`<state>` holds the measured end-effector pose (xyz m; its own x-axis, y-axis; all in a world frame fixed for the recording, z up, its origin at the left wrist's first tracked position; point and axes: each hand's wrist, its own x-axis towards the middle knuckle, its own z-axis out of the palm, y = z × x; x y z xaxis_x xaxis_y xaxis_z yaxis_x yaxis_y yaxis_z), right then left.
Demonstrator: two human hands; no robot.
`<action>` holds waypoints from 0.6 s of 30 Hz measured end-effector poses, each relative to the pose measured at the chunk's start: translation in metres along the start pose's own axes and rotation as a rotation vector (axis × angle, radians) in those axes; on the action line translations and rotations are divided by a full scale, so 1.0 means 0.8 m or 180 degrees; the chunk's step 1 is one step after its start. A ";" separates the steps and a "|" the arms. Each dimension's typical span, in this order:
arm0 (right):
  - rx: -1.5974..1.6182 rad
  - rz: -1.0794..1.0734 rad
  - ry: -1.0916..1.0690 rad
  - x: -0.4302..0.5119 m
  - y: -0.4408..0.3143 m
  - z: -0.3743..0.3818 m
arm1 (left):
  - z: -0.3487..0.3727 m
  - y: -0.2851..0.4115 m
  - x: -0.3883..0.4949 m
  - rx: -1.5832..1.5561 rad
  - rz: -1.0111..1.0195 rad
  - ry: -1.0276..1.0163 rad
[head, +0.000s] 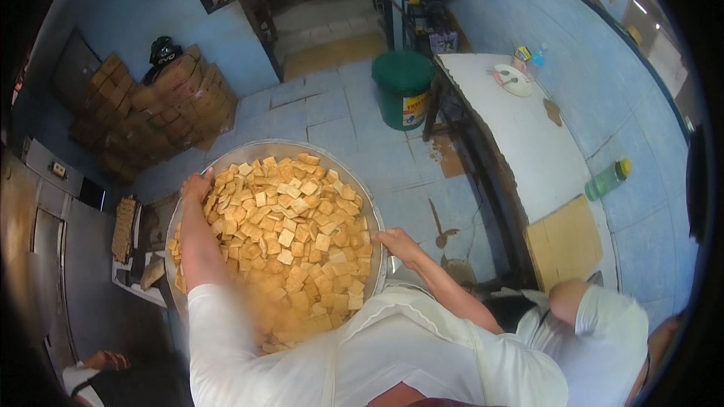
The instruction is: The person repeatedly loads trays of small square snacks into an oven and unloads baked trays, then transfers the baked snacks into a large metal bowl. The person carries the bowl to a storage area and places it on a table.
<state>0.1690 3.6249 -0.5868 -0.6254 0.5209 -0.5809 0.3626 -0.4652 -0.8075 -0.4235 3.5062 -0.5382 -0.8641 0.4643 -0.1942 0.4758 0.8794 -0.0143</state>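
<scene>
A large round metal basin (370,203) is in front of my body, heaped with golden-brown square pieces of food (288,226), perhaps crackers or fried tofu. At the basin's far left side, my left hand (198,185) grips the rim, its fingertips partly over the edge. My right hand (396,242) holds the rim on the right side, thumb on the inside. Blur covers the pieces nearest my chest, and my left arm hides some of the others.
Stacked cardboard boxes (186,90) stand at the left wall. A green lidded bucket (403,90) is beside a white-topped table (486,107) bearing a plate (512,80) and a green bottle (608,181). Other people are close at lower right and lower left; another stands beyond the doorway.
</scene>
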 end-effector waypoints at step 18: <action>-0.0461 -0.0254 -0.0432 0.054 -0.015 -0.018 | -0.018 -0.041 -0.012 0.0046 -0.0250 0.0113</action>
<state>0.1475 3.6636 -0.6040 -0.7400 0.4462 -0.5033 0.3975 -0.3135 -0.8624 -0.4330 3.4746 -0.5219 -0.9041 0.3975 -0.1569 0.4083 0.9119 -0.0423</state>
